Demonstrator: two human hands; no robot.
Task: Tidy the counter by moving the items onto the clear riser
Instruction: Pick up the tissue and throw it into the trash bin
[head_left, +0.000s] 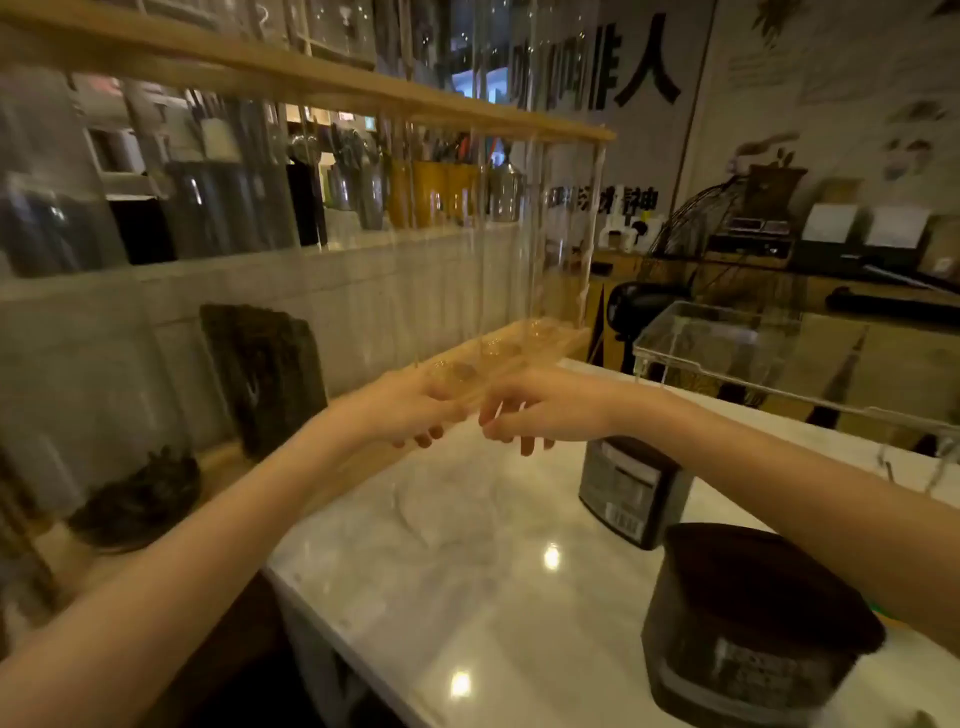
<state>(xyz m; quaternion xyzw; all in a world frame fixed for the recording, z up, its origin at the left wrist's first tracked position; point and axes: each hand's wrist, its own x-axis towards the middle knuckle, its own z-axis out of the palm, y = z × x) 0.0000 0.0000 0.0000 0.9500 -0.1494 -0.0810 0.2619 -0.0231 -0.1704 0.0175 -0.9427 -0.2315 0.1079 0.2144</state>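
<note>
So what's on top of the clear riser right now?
Nothing that I can see: the riser's top looks bare. Both dark canisters, the far one and the near one, sit on the marble counter. The riser's right end runs out of frame.

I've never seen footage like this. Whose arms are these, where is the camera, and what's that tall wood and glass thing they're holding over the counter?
There is no machine here: a person's two bare arms, filmed by one wide-angle camera worn on the head, so you look out and down as they do. The left hand and right hand meet at the wooden base of a tall rack of long glass tubes, and each seems to have a grip on that base; motion blur hides the fingers. On the marble counter stand two dark containers. The clear riser, where the things should go, stands at the far right.
</note>
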